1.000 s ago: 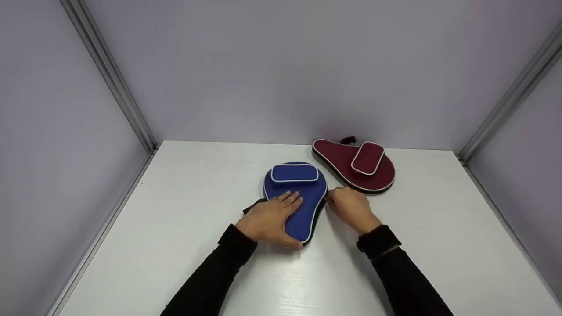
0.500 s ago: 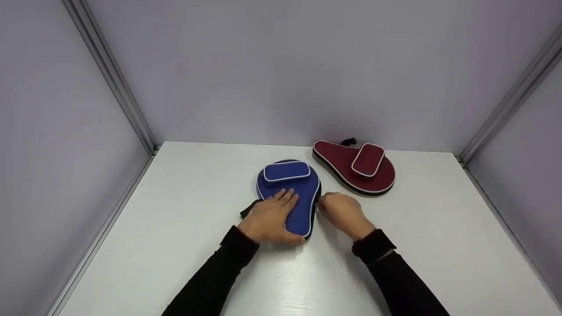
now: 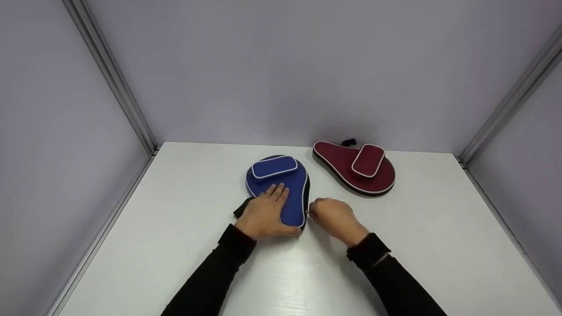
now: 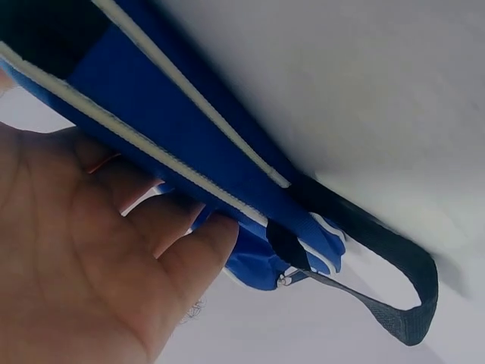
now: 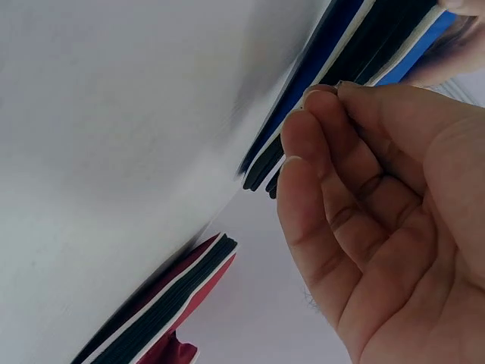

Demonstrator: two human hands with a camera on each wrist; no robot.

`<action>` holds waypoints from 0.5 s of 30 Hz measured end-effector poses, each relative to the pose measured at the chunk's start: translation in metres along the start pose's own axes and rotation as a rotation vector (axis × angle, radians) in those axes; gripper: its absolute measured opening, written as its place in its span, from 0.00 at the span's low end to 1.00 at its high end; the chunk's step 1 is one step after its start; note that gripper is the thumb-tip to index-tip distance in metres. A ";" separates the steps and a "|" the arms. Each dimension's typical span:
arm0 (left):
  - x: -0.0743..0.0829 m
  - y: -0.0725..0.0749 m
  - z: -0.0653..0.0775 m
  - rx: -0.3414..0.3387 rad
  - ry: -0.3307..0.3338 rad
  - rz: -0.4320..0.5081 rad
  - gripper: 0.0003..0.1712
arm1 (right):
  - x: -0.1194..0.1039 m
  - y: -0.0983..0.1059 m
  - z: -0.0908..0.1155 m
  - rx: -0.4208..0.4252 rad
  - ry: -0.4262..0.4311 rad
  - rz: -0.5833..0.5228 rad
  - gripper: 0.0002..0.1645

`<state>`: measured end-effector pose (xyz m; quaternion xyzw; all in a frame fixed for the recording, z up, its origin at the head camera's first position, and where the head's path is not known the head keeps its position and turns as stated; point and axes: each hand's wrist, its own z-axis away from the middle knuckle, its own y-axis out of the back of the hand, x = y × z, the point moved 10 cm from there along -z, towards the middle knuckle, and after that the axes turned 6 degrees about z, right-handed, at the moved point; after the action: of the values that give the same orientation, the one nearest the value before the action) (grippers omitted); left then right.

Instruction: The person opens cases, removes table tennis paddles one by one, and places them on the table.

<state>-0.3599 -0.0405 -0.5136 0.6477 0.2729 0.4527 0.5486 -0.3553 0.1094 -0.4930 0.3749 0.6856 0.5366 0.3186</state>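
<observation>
A blue table tennis bat case [image 3: 292, 182] with white piping lies on the white table, its narrow end toward me. My left hand [image 3: 263, 215] rests on it with fingers extended over the top and the thumb at the narrow end. Beside the case's right edge, my right hand [image 3: 336, 217] has its fingers curled. In the right wrist view its thumb and forefinger pinch a tiny zipper pull [image 5: 339, 86], mostly hidden by the fingertips, at the black zipper side [image 5: 394, 38]. A black strap loop [image 4: 420, 288] sticks out from the case's left side.
A dark red bat case [image 3: 338, 162] with a small raised pocket [image 3: 369, 160] lies behind and to the right, near the back wall [image 3: 263, 87]. Grey walls with metal corner posts [image 3: 509, 96] bound the white table [image 3: 193, 184].
The blue case has shifted left and slightly away, turning counterclockwise. My right hand has moved left and toward me along its edge, closer to the narrow end. My left hand stays on top.
</observation>
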 end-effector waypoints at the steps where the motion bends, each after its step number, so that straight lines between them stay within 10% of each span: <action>1: -0.001 0.000 0.000 0.002 0.006 -0.002 0.79 | -0.002 0.000 0.000 0.002 0.008 0.003 0.11; 15: -0.021 0.006 -0.006 0.038 0.060 -0.009 0.79 | -0.032 -0.002 0.004 -0.042 0.183 -0.013 0.04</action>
<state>-0.3754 -0.0573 -0.5135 0.6428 0.3009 0.4642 0.5298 -0.3355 0.0839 -0.4947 0.3133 0.7027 0.5808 0.2659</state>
